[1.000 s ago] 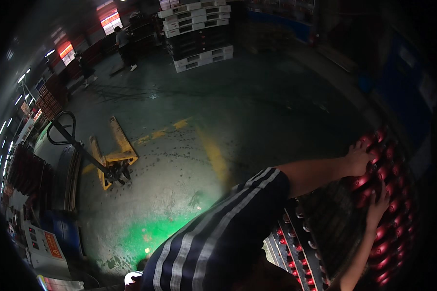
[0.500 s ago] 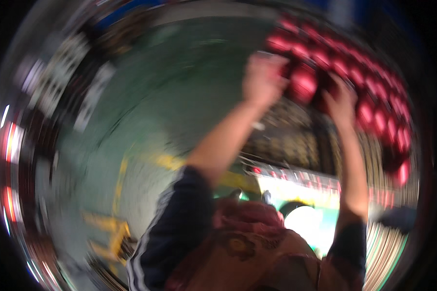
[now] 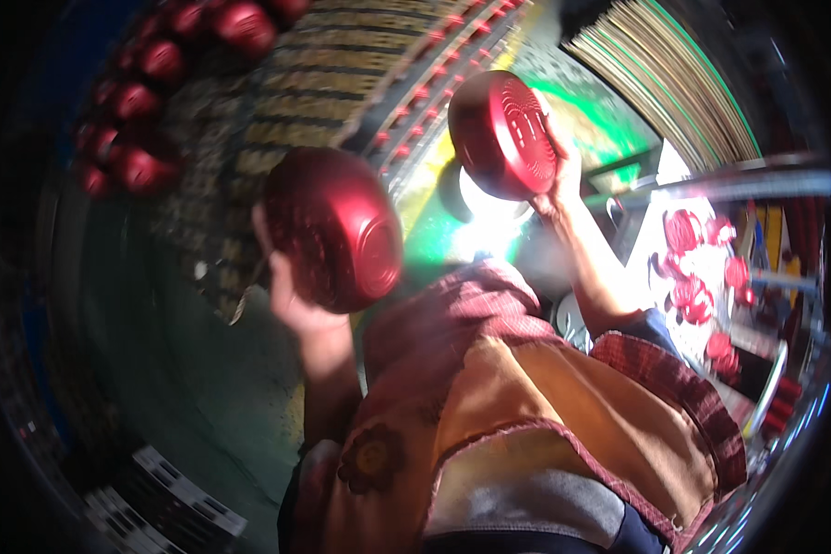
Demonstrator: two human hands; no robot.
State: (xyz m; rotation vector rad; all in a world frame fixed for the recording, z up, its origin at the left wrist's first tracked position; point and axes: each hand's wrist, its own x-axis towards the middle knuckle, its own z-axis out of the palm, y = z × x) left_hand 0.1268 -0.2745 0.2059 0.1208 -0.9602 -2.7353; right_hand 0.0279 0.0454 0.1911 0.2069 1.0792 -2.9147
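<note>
Two glossy red round metal pans without handles are up in front of me, one in each hand. The left pan (image 3: 346, 231) is tilted, its round base facing right. My left hand (image 3: 295, 300) is closed on its lower left side, fingers partly hidden behind it. Farther off and higher, the right pan (image 3: 503, 134) shows a base with concentric rings. Round its right edge my right hand (image 3: 561, 175) is closed. Both pans are held apart from each other.
Rows of similar red pans (image 3: 162, 60) stand at the upper left beside a slatted surface (image 3: 319, 69). A dark rail with red pegs (image 3: 415, 97) runs alongside. A stack of sheets (image 3: 669, 83) stands upper right. More red pieces (image 3: 688, 263) lie at right.
Both hands were at the rows of red pans, blurred by motion. Now each holds a pan away from the rows. The view has turned, and the rows lie at the upper left.
</note>
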